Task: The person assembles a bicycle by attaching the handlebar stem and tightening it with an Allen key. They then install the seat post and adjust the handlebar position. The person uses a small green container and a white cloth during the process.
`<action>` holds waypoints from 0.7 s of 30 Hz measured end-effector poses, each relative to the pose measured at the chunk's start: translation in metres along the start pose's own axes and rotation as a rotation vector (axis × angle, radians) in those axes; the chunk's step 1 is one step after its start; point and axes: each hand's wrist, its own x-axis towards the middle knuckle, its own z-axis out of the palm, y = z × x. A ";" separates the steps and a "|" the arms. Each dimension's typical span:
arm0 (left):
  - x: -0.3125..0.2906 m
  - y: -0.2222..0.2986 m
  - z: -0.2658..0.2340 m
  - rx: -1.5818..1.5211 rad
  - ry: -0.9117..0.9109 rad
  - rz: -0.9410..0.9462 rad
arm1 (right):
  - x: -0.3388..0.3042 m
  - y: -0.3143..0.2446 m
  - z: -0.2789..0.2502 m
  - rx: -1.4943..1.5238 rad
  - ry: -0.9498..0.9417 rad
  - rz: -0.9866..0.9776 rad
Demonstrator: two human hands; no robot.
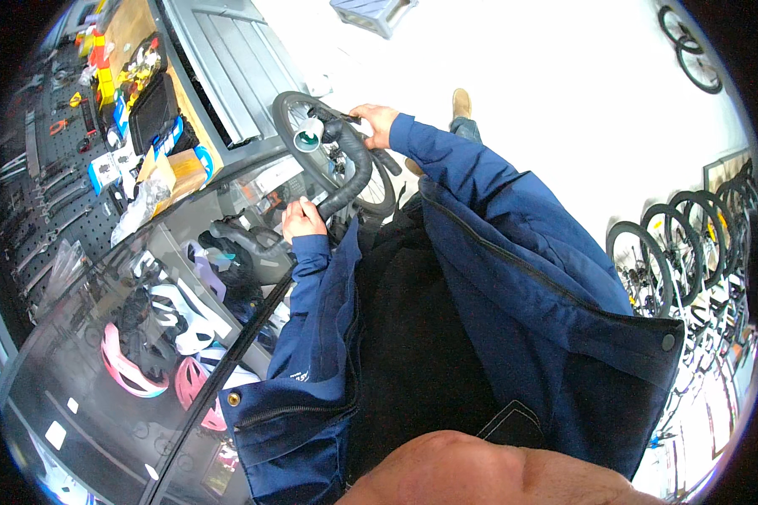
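Head view: the person's left hand [304, 220] is curled and seems closed around the black, tape-wrapped, curved drop handlebar [360, 164], though its underside is hidden. The person's right hand [376, 126] is at the bar's far side, fingers reaching toward its dark upper end. A white patch shows between thumb and fingers; whether it is a held piece or bright floor, and how firmly that hand is closed, I cannot tell.

The handlebar curves between the two grips. Its spoked wheel with a black tyre [286, 109] stands just beyond them, and a round, pale-rimmed piece with a green inside [308, 135] shows left of the right-hand grip. Close to the left grip, on its outer side, is the grey glass display case [59, 370].

To work well here, I would let the left hand steady the bar against turning, leave the right free for fine adjustment, and guard the glass against the bar's near end.
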 end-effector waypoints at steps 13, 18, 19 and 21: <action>0.005 0.002 0.000 -0.079 0.005 -0.069 | -0.014 -0.054 -0.069 0.188 0.125 0.069; 0.023 0.009 -0.008 -0.305 -0.079 -0.182 | -0.014 -0.108 -0.086 0.222 0.161 -0.099; 0.031 0.013 -0.009 -0.351 -0.058 -0.177 | -0.013 -0.117 -0.088 0.175 0.172 -0.147; 0.049 0.028 -0.005 -0.520 0.049 -0.077 | -0.010 -0.133 -0.091 0.086 0.197 -0.265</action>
